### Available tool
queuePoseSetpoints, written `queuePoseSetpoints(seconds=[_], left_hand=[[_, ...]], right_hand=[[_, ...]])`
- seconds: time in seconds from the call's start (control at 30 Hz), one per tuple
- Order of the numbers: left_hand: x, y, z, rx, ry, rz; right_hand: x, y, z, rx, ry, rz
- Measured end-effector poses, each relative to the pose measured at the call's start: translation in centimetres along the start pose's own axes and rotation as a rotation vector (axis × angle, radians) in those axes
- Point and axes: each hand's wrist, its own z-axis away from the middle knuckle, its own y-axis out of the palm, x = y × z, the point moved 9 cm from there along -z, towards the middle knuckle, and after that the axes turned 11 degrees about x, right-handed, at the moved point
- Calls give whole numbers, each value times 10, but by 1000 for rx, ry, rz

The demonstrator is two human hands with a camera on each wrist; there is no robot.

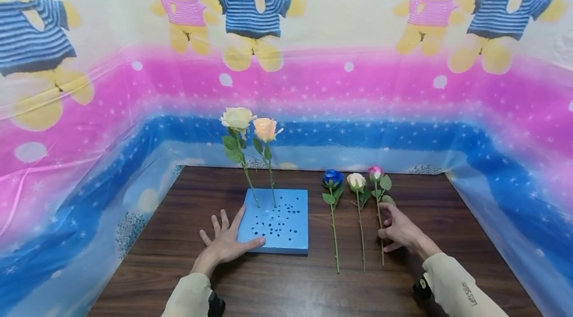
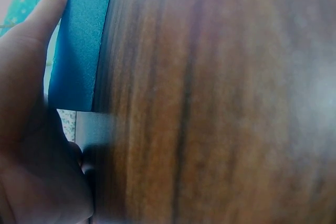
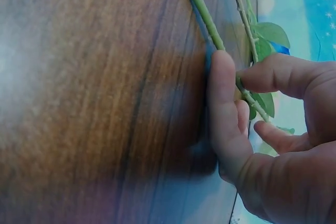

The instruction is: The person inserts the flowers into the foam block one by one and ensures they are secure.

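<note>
A blue foam block (image 1: 295,225), dotted with dark holes, lies on the table. My left hand (image 1: 226,242) rests spread at its left side, thumb over the front corner; in the left wrist view the thumb (image 2: 50,11) lies along the block's edge (image 2: 81,40). A cream-white rose (image 1: 238,119) and a peach rose (image 1: 266,129) stand in the block, the white one leaning left. My right hand (image 1: 400,230) pinches the stem of a pink rose (image 1: 376,173) at the right. In the right wrist view, fingers and thumb meet around its green stem (image 3: 207,19).
Left of the pink rose, a pale cream rose (image 1: 356,181) and a blue rose (image 1: 333,178) lie side by side on the dark wooden table (image 1: 286,287), stems toward me. A bear-printed cloth (image 1: 322,88) hangs around the table's back and sides.
</note>
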Motion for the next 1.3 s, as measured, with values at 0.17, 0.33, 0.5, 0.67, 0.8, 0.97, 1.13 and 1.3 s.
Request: queuePoseSetpoints(seconds=[0.17,0.33,0.5,0.67,0.8,0.97,1.13,1.3], left_hand=[[-1,0,1,0,-3,-4],[-2,0,1,-2,-1,-6],[-3,0,2,-2,4,0],[-3,0,1,-2,3,-8],[-2,-1,0,-4,5,-9],[-2,0,1,-5,0,-9],[-2,0,1,-6,1,-5],[-1,0,0,-7,4,-3]], right_hand=[[-1,-5,1,-24,-5,11],[-1,-7,1,-29,-14,20],[0,-8,1,-23,-28,20],[-1,-10,0,-6,-49,4],[-1,-9,0,16,-69,-16],[1,-13,2,16,-74,-30],[8,-18,3,15,-75,-68],[21,-22,3,15,-94,-95]])
